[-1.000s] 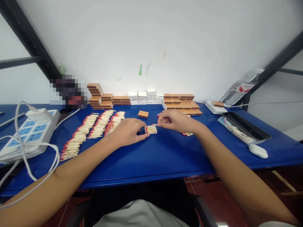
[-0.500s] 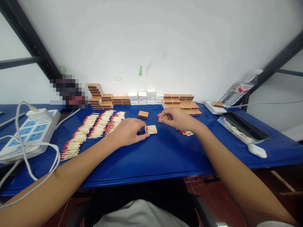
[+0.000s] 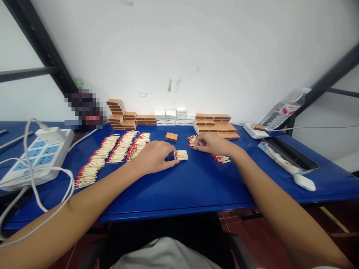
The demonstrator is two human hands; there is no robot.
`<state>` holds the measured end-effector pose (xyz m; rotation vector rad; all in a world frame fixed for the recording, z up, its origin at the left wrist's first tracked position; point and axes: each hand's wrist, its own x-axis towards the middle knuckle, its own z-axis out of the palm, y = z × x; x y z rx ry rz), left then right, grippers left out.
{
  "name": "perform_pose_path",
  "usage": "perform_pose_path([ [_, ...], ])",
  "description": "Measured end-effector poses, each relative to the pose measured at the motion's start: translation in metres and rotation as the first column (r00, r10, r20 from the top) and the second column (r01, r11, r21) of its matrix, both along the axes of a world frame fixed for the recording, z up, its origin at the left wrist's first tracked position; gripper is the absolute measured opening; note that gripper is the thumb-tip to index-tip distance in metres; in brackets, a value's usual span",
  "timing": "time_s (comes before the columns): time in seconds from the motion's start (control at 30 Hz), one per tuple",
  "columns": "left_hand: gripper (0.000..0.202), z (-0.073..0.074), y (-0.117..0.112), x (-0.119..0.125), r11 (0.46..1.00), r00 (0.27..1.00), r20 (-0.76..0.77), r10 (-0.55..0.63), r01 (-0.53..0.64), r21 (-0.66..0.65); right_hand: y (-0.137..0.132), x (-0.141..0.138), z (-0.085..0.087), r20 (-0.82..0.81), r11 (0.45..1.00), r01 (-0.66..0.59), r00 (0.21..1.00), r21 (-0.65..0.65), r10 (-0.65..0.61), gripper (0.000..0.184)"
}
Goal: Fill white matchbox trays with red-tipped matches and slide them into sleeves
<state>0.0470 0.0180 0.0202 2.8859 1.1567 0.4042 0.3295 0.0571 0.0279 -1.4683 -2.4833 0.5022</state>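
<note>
A white matchbox tray (image 3: 183,155) with several red-tipped matches in it lies on the blue table. My left hand (image 3: 157,156) rests at its left end, thumb and fingers closed about that end. My right hand (image 3: 210,142) is pinched at the near edge of a small pile of matches (image 3: 191,139); a red tip shows at its fingertips, but how many matches they hold is hidden. Behind the tray lies an orange matchbox sleeve (image 3: 171,136). Another small group of matches (image 3: 221,159) lies below my right wrist.
Three long rows of matches (image 3: 119,147) spread on the left. Along the wall stand stacked orange matchboxes (image 3: 217,127) and white trays (image 3: 171,117). A power strip (image 3: 37,157) with cables is at left; a phone (image 3: 291,153), earphone case (image 3: 304,182) and plastic bottle (image 3: 286,108) are at right.
My right hand has come slightly towards me, uncovering more of the small match pile. My left hand stays at the tray. The whole view has shifted a little.
</note>
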Motion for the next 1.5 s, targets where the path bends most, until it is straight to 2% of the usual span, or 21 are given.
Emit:
perform_pose_path([
  [0.27,0.027,0.0,0.001,0.001,1.0,1.0,-0.012,0.017,-0.017,-0.012,0.001,-0.002,-0.005,-0.053,0.996,0.052,0.997,0.079,-0.048,0.017],
  [0.53,0.029,-0.002,0.002,0.001,1.0,1.0,-0.012,0.019,-0.019,-0.011,-0.001,-0.003,-0.003,-0.039,0.999,0.04,0.998,0.016,-0.039,0.014],
  [0.67,0.029,-0.003,0.003,0.001,1.0,1.0,-0.005,0.023,-0.023,-0.008,-0.008,-0.009,0.003,-0.1,0.999,-0.032,0.994,0.02,0.034,0.021],
  [0.8,0.03,-0.005,0.003,0.0,0.999,1.0,0.006,0.029,-0.029,0.014,-0.021,-0.022,0.008,-0.202,0.992,-0.12,0.973,-0.028,0.112,0.025],
  [0.93,0.03,-0.007,0.003,-0.001,0.999,1.0,0.01,0.023,-0.024,0.029,-0.029,-0.036,0.006,-0.203,0.981,-0.169,0.968,-0.097,0.147,0.022],
  [1.03,0.029,-0.006,0.004,-0.001,0.999,1.0,0.01,0.028,-0.028,0.02,-0.027,-0.036,0.004,-0.22,0.978,-0.182,0.963,-0.1,0.157,0.022],
  [1.13,0.03,-0.005,0.004,-0.001,0.999,0.999,0.009,0.035,-0.036,0.015,-0.019,-0.023,0.004,-0.236,0.995,-0.102,0.967,-0.001,0.099,0.023],
  [1.27,0.029,-0.004,0.003,0.0,0.999,0.999,0.012,0.039,-0.04,0.005,-0.005,-0.002,0.005,-0.133,0.983,0.105,0.987,0.151,-0.085,0.019],
  [1.37,0.029,-0.003,0.002,0.0,0.999,0.999,0.011,0.041,-0.041,-0.003,0.001,0.005,0.003,-0.025,0.983,0.131,0.991,0.13,-0.129,0.014],
  [1.5,0.03,-0.002,0.002,0.0,0.999,0.999,0.0,0.044,-0.044,-0.001,0.003,0.004,-0.001,0.009,0.992,0.108,0.994,0.063,-0.108,0.014],
])
